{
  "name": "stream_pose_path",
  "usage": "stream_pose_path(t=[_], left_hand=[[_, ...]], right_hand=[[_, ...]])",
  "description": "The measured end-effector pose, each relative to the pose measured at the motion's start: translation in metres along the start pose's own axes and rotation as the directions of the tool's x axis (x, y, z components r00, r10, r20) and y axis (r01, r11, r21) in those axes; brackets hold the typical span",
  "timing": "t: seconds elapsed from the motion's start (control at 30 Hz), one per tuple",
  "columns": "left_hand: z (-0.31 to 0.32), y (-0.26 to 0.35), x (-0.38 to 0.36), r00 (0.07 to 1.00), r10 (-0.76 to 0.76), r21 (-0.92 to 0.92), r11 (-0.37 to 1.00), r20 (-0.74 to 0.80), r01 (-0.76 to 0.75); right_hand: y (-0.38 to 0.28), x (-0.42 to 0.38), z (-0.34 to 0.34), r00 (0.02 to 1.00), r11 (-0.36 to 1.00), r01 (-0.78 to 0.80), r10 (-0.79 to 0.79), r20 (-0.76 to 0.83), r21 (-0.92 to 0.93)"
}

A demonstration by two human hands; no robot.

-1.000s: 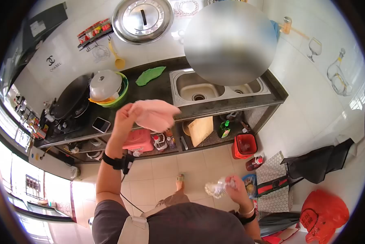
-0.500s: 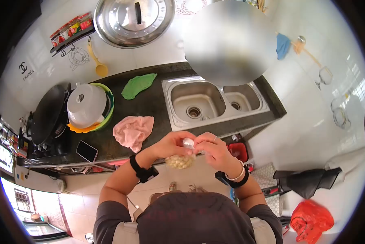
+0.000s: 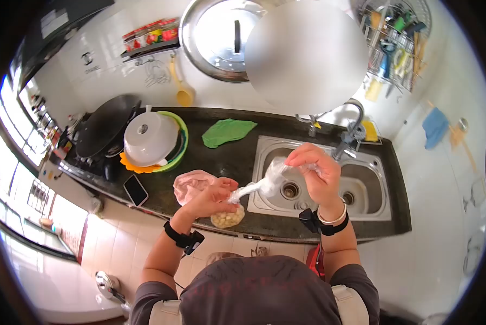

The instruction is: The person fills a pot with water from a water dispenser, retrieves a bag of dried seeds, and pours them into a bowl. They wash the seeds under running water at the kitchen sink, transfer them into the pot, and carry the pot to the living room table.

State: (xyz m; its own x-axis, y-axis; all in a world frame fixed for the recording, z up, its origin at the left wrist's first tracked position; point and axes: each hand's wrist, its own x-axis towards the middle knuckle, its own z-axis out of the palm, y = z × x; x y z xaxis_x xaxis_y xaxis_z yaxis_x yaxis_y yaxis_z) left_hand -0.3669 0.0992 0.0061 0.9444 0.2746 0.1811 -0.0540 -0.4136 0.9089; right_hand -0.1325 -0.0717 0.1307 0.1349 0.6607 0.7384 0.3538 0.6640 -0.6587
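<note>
A clear plastic bag [image 3: 228, 218] with small pale round pieces in it hangs at the front edge of the dark counter [image 3: 221, 157]. My left hand [image 3: 213, 196] pinches the bag's twisted neck just above the contents. My right hand [image 3: 314, 174] holds the bag's loose top end, pulled up and to the right over the steel double sink [image 3: 373, 197]. A pink cloth [image 3: 191, 183] lies on the counter right behind my left hand.
A phone [image 3: 136, 190] lies near the counter's front edge at left. A white lid rests on a green bowl [image 3: 153, 141], beside a black wok [image 3: 105, 125]. A green cloth [image 3: 228, 131] lies by the sink; a tap [image 3: 354, 122] rises behind it.
My hands, close together on the bag half a second ago, have drawn apart; the right hand has lifted the bag's top up over the sink. The view has shifted right.
</note>
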Motion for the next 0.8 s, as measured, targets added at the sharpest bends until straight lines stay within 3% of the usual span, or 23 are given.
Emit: stream_pose_path(t=[0.03, 0.07, 0.1, 0.13, 0.17, 0.2, 0.23, 0.27, 0.3, 0.37, 0.43, 0.47, 0.53, 0.57, 0.63, 0.67, 0.7, 0.77, 0.8], left_hand=[[-0.007, -0.002, 0.0, 0.994, 0.099, 0.245, 0.964, 0.046, -0.107], [-0.012, 0.002, 0.001, 0.999, -0.044, 0.084, 0.995, -0.006, 0.044], [-0.017, -0.01, 0.0, 0.998, -0.059, 0.089, 0.994, -0.019, 0.06], [-0.022, -0.032, 0.0, 0.941, -0.112, 0.127, 0.979, -0.319, 0.159], [-0.031, -0.045, 0.0, 0.832, -0.034, 0.255, 0.944, -0.554, 0.209], [-0.039, -0.055, 0.0, 0.661, 0.046, 0.333, 0.889, -0.749, 0.315], [-0.053, -0.063, 0.002, 0.506, 0.267, 0.497, 0.77, -0.82, 0.4], [-0.057, -0.041, 0.002, 0.466, 0.164, 0.37, 0.842, -0.869, 0.393], [-0.057, -0.031, 0.005, 0.481, -0.054, 0.061, 0.974, -0.875, 0.22], [-0.046, -0.028, 0.008, 0.62, -0.134, -0.122, 0.991, -0.773, 0.062], [-0.029, -0.005, 0.004, 0.812, -0.105, -0.043, 0.994, -0.574, 0.098], [-0.024, 0.001, 0.005, 0.809, -0.105, -0.05, 0.994, -0.578, 0.094], [-0.017, 0.008, 0.009, 0.891, 0.184, 0.333, 0.942, -0.415, -0.04], [-0.015, 0.011, 0.01, 0.888, 0.187, 0.333, 0.942, -0.42, -0.041], [-0.013, 0.012, 0.01, 0.889, 0.12, 0.466, 0.877, -0.442, 0.113], [-0.021, -0.022, 0.007, 0.849, 0.11, 0.476, 0.861, -0.517, 0.178], [-0.033, -0.018, 0.0, 0.747, 0.021, 0.312, 0.916, -0.664, 0.252], [-0.064, -0.092, -0.025, 0.499, 0.131, 0.304, 0.91, -0.857, 0.283], [-0.068, -0.084, -0.03, 0.426, 0.047, 0.156, 0.962, -0.904, 0.226]], right_hand=[[0.002, 0.007, 0.001, 0.997, 0.987, -0.042, 0.031, 0.077, 0.154], [-0.003, 0.014, 0.009, 0.984, 0.964, -0.123, 0.086, 0.159, 0.236], [-0.003, 0.022, 0.017, 0.982, 0.959, -0.125, 0.084, 0.167, 0.254], [-0.003, 0.03, 0.023, 0.987, 0.979, -0.048, 0.017, 0.157, 0.197], [-0.004, 0.04, 0.029, 0.989, 0.986, 0.003, -0.027, 0.144, 0.165], [-0.004, 0.05, 0.035, 0.989, 0.99, 0.054, -0.072, 0.13, 0.133], [-0.004, 0.06, 0.041, 0.986, 0.99, 0.105, -0.116, 0.117, 0.099], [-0.003, 0.073, 0.05, 0.966, 0.972, 0.234, -0.234, 0.105, 0.014], [0.0, 0.084, 0.056, 0.932, 0.932, 0.356, -0.348, 0.103, -0.074], [0.014, 0.097, 0.067, 0.934, 0.926, 0.349, -0.331, 0.132, -0.146], [0.024, 0.11, 0.078, 0.954, 0.942, 0.269, -0.234, 0.186, -0.198], [0.028, 0.116, 0.083, 0.952, 0.932, 0.294, -0.266, 0.151, -0.212], [0.031, 0.125, 0.088, 0.967, 0.949, 0.25, -0.235, 0.098, -0.191], [0.033, 0.13, 0.089, 0.978, 0.964, 0.207, -0.204, 0.034, -0.167], [0.038, 0.137, 0.085, 0.975, 0.962, 0.222, -0.222, 0.014, -0.158], [0.036, 0.14, 0.081, 0.984, 0.976, 0.175, -0.178, -0.008, -0.132], [0.033, 0.144, 0.078, 0.99, 0.986, 0.132, -0.136, -0.028, -0.105], [0.029, 0.151, 0.08, 0.992, 0.994, 0.107, -0.106, -0.064, 0.005], [0.03, 0.154, 0.082, 0.993, 0.993, 0.098, -0.094, -0.068, 0.07]])
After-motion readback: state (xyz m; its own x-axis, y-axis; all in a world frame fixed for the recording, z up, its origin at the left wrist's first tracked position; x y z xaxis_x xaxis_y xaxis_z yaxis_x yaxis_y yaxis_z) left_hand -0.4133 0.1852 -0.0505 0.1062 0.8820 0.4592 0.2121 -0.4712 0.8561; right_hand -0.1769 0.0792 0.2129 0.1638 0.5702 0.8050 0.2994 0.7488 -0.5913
